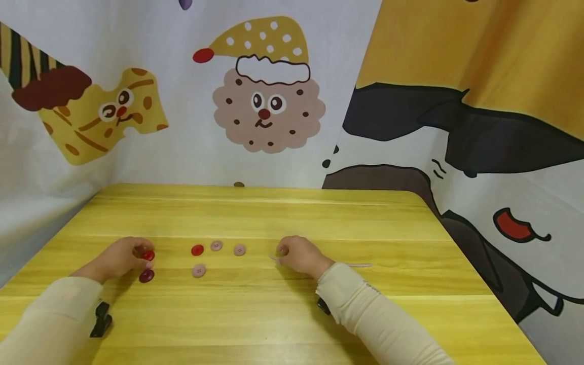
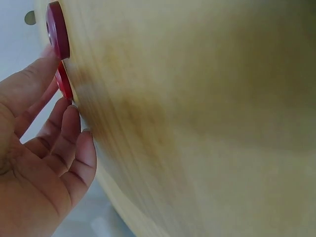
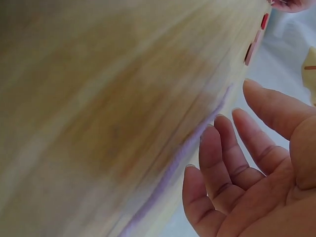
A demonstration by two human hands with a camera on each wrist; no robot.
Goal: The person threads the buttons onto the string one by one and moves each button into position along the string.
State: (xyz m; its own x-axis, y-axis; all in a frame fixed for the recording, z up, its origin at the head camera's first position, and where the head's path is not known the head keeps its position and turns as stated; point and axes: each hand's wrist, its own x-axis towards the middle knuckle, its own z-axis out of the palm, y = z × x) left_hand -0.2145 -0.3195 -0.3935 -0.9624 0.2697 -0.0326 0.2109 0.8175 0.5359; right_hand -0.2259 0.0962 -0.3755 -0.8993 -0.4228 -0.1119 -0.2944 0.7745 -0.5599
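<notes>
At the table's left side my left hand has its thumb and fingers around a red button, touching it on the tabletop. A maroon button lies just in front of it, close to the thumb in the left wrist view. Right of centre, my right hand is low over a thin lilac cord. The right wrist view shows the fingers loosely bent beside the cord, thumb and forefinger apart. In the head view this hand hides the cord's middle.
Between the hands lie another red button and three pinkish buttons, one nearer the front. The wooden table has rounded far corners. A printed cloth hangs behind it.
</notes>
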